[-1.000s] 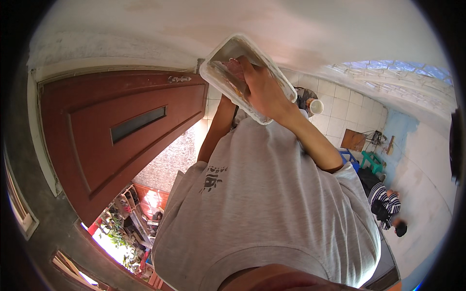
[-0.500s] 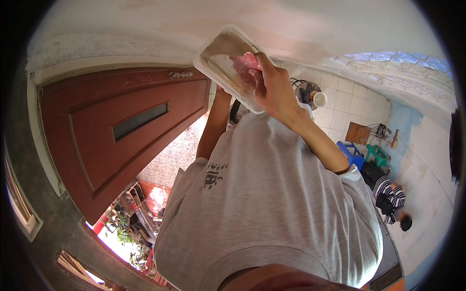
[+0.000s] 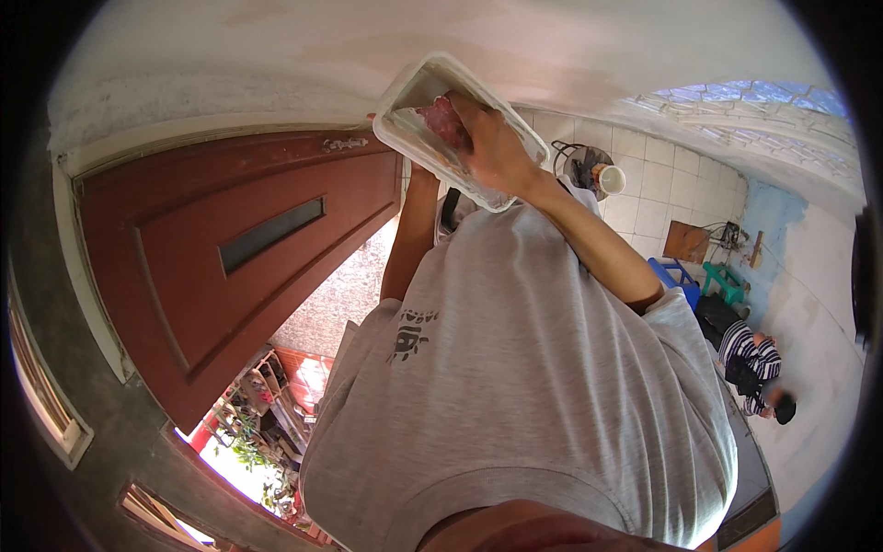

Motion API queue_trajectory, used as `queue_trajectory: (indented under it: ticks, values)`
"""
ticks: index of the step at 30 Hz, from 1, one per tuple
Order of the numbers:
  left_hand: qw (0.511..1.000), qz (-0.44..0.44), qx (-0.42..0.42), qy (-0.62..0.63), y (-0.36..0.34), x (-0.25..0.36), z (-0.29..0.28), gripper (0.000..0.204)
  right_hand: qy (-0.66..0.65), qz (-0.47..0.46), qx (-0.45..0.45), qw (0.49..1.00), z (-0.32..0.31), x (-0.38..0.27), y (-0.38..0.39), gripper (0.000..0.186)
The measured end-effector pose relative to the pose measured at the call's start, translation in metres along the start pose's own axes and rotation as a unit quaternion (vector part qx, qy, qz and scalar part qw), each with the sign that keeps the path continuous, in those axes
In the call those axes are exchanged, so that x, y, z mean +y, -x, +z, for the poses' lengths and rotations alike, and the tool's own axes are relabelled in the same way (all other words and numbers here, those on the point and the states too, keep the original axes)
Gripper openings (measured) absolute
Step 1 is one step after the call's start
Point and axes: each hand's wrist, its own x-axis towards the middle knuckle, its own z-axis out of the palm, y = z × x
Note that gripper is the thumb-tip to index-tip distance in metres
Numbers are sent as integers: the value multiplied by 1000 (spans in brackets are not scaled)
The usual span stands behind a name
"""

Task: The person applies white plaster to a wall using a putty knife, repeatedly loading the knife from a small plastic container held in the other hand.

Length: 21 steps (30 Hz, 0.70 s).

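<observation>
A white rectangular plastic tub [image 3: 524, 138], smeared inside with pale paste, is held up before my chest near the wall. My left hand [image 3: 422, 175] supports it from beneath; most of that hand is hidden behind the tub, and its forearm comes up along the left of my shirt. Reaching down into the tub, my right hand [image 3: 498, 150] is closed on a red putty scraper [image 3: 444, 122] streaked with white. The hand covers part of the scraper, so its full shape does not show.
A reddish-brown door [image 3: 221, 248] stands at the left. On the right are a white cup [image 3: 610, 179] on a round stool, a blue stool [image 3: 676, 279] and a green stool [image 3: 725, 283]. A person in a striped top [image 3: 750, 354] is farther right. A pale, patchy wall [image 3: 552, 46] runs across the top.
My right hand and the scraper have gone lower and leftward into the tub. The tub has tilted, so more of its inner far wall shows.
</observation>
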Motion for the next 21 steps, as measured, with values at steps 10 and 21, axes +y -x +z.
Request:
queue_trajectory:
  ticks: [10,21]
  values:
    - [999,25,23,-21,-1,6,6,60,-70,-27,-11,997,-3,-4,-3,50]
    - [998,33,31,-32,-4,12,8,64,59,-45,38,996,13,-13,8,54]
